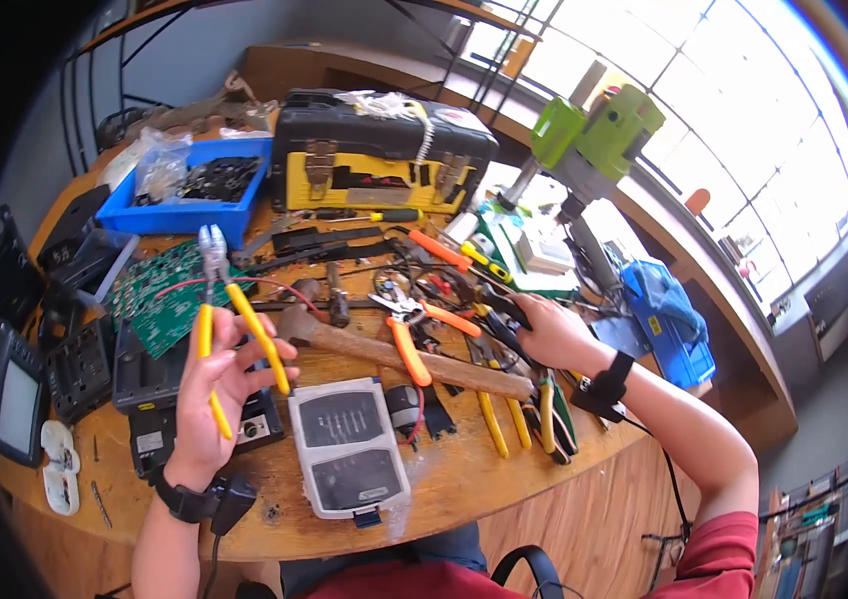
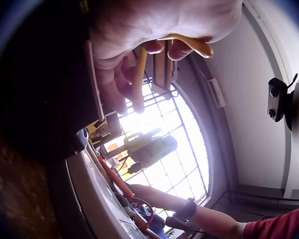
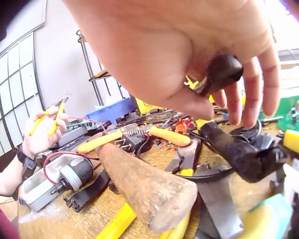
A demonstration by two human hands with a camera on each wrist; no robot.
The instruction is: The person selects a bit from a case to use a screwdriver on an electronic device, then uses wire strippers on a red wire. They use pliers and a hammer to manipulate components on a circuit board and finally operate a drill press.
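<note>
My left hand (image 1: 206,394) holds up a pair of pliers with yellow handles (image 1: 259,334). Their handles are spread, with fingers between them, and the metal head points up over a green circuit board (image 1: 144,299). At the right of the tool pile, my right hand (image 1: 556,334) grips a black-handled tool (image 3: 224,69); its working end is hidden behind the palm and fingers. Below that hand lie a hammer with a wooden handle (image 1: 424,365) and yellow-handled pliers (image 1: 492,424). Orange-handled pliers (image 1: 409,349) lie across the hammer handle.
A grey plastic case (image 1: 392,439) sits near the front edge. At the back stand a black-and-yellow toolbox (image 1: 289,150) and a blue bin (image 1: 184,220) of black parts. To the right are a green drill press (image 1: 603,145) and another blue bin (image 1: 688,364).
</note>
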